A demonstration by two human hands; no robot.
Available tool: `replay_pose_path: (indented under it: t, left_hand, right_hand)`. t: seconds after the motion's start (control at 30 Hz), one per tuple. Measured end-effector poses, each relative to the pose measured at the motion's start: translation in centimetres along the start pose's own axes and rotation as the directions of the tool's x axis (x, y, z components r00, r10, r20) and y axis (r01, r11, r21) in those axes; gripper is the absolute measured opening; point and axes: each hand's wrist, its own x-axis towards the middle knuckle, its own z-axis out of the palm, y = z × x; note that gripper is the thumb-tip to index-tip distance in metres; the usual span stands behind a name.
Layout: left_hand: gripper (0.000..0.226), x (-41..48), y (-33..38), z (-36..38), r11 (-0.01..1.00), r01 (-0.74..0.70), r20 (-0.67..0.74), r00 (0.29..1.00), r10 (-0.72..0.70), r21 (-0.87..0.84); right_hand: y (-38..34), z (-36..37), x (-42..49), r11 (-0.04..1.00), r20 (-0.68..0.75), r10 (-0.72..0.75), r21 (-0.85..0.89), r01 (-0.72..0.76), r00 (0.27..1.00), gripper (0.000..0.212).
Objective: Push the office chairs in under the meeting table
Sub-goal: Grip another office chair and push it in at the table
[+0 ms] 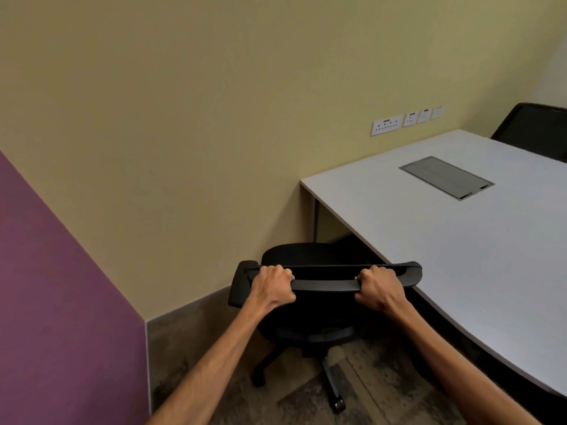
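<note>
Hands, left hand (272, 285) and right hand (379, 289), clench chair (310, 256) backrest top; pushing step; next, roll it right under table (460, 240).

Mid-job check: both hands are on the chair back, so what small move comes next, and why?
Probably push the black office chair forward. The left hand and right hand grip its top rail, and only the seat's front sits beneath the meeting table.
</note>
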Motion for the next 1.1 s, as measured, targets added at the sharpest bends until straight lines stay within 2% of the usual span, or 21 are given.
replay_pose_path:
  t: [0.13, 0.43, 0.57, 0.67, 0.9, 1.1]
  left_hand:
    - [0.01, 2.3, -2.7, -0.1, 0.999, -0.048, 0.006, 0.999, 0.048, 0.007]
    - [0.013, 10.4, -6.5, -0.1, 0.989, -0.149, 0.018, 0.989, 0.149, 0.019]
    - [0.01, 14.4, -8.6, 0.2, 0.978, -0.208, 0.041, 0.977, 0.207, 0.013]
    - [0.018, 16.8, -10.5, 0.3, 0.965, -0.259, 0.051, 0.965, 0.257, 0.04]
    - [0.026, 22.3, -13.9, 0.5, 0.922, -0.385, 0.056, 0.922, 0.383, 0.029]
    - [0.027, 24.3, -13.9, 0.0, 0.892, -0.452, 0.046, 0.891, 0.452, -0.011]
  right_hand:
    - [-1.2, 0.3, 2.2, 0.999, -0.009, 0.046, -0.017, -0.046, 0.999, 0.023]
    - [-0.6, 0.7, 8.8, 0.986, -0.016, 0.163, -0.029, -0.163, 0.987, 0.021]
    - [-0.8, 0.8, 11.6, 0.973, 0.015, 0.231, 0.014, -0.231, 0.973, 0.017]
    - [-1.4, 0.9, 13.2, 0.965, 0.034, 0.26, 0.033, -0.261, 0.965, 0.02]
    - [-2.4, 2.1, 16.3, 0.92, 0.027, 0.391, 0.025, -0.392, 0.92, 0.02]
    - [-1.8, 0.4, 18.1, 0.881, 0.052, 0.472, -0.04, -0.471, 0.88, 0.019]
